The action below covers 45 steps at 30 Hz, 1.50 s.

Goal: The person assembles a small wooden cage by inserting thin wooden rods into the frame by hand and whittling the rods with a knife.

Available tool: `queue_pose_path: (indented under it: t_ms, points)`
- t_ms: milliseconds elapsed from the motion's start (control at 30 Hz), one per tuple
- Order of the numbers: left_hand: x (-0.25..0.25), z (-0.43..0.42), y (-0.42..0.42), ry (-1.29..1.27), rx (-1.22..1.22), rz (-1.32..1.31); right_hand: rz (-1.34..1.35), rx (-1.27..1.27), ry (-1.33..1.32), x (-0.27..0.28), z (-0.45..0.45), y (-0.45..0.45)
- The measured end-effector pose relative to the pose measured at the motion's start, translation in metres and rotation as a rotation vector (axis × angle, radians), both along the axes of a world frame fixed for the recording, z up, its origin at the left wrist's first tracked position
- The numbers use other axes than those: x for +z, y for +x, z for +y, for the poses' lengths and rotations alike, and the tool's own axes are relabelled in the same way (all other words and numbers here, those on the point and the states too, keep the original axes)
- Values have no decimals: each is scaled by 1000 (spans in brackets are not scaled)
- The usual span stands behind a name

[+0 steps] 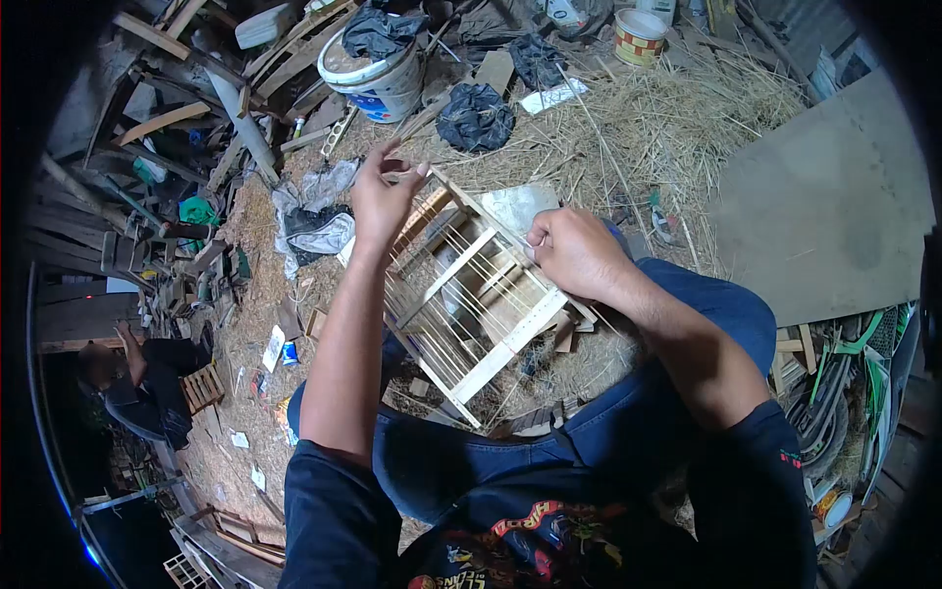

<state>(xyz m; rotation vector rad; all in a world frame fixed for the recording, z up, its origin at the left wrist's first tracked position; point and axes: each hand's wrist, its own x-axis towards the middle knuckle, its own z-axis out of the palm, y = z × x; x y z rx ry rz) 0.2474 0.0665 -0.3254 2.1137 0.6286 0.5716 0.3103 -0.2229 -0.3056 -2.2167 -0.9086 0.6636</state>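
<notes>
A small wooden cage-like frame [461,263] with thin parallel rods rests tilted between the person's legs. My left hand [385,191] is raised at the frame's upper corner, thumb and fingers apart, with the thumb tip close to the corner. Nothing can be made out between those fingers. On the frame's right upper rail rests my right hand [571,250], its fingers curled together against the wood. Whatever it pinches is too small or hidden to name. A whitish block or bag [518,208] lies just behind the frame.
Straw and wood shavings cover the ground. Behind are a white bucket [378,93], a black plastic bag [475,118] and a patterned bucket [640,37]. A large board [834,196] lies right; scrap wood is piled left. Another person [147,378] sits at far left.
</notes>
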Motion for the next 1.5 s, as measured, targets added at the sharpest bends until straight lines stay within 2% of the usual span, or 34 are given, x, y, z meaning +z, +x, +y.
queue_pose_path:
  t_ms: [33,67,100,167,200,267,300,367,433,500,567,633,667,700,767,833,867,900,967,1000,1033,1067,1100,1133,1267,1333,1500]
  points:
    - [-2,1,-2,232,-20,-43,-9,-12,5,4,0,1]
    - [-3,1,-10,141,-69,89,-18,-26,8,7,0,1]
    - [0,-5,-15,140,-69,88,-19,-25,7,5,-1,3]
    - [4,-25,-24,329,-477,47,-12,-57,61,0,-1,9]
    - [6,-37,-28,327,-477,47,-13,-57,59,-1,0,11]
    - [7,-57,-33,573,-637,104,196,-129,138,-4,2,12]
    - [4,-58,-32,573,-636,103,195,-129,137,-11,5,10]
    - [-10,-57,-28,528,-682,76,684,-248,285,-33,11,3]
    - [-17,-54,-25,543,-661,50,723,-220,300,-44,13,-2]
    - [-19,-53,-23,297,-534,21,711,-240,243,-51,14,-6]
    - [-14,-49,-24,260,-467,84,690,-234,224,-54,15,-6]
    - [-17,-37,-17,-159,-222,119,628,-240,189,-55,14,-5]
    - [-18,-30,-12,-187,-235,-44,628,-241,188,-55,13,-5]
    - [-14,-23,-8,-188,-235,-45,607,-240,199,-54,13,-5]
    - [-5,-5,-2,-319,17,-139,586,-236,211,-52,13,-6]
    - [-9,27,2,-142,119,-193,576,-256,209,-50,13,-7]
    - [-14,36,3,46,181,-215,577,-254,210,-50,13,-7]
    - [-14,38,-1,48,183,-215,568,-230,191,-52,13,-6]
    - [-17,38,-14,35,43,-33,559,-209,174,-53,12,-5]
    - [-18,36,-21,-48,30,150,503,-185,178,-53,11,-6]
    - [-24,35,-28,-49,29,153,447,-161,181,-53,10,-7]
    - [-35,36,-36,156,-67,116,451,-161,179,-55,9,-7]
    - [-36,32,-42,359,-161,78,287,-125,189,-55,7,-8]
    - [-34,28,-46,320,-180,100,124,-87,198,-54,6,-9]
    - [-45,36,-49,322,-126,56,80,-55,93,-23,1,-11]
    - [-38,33,-49,226,-82,169,60,18,31,-19,0,-11]
    - [-43,39,-48,317,-99,209,26,66,-15,-9,-3,-12]
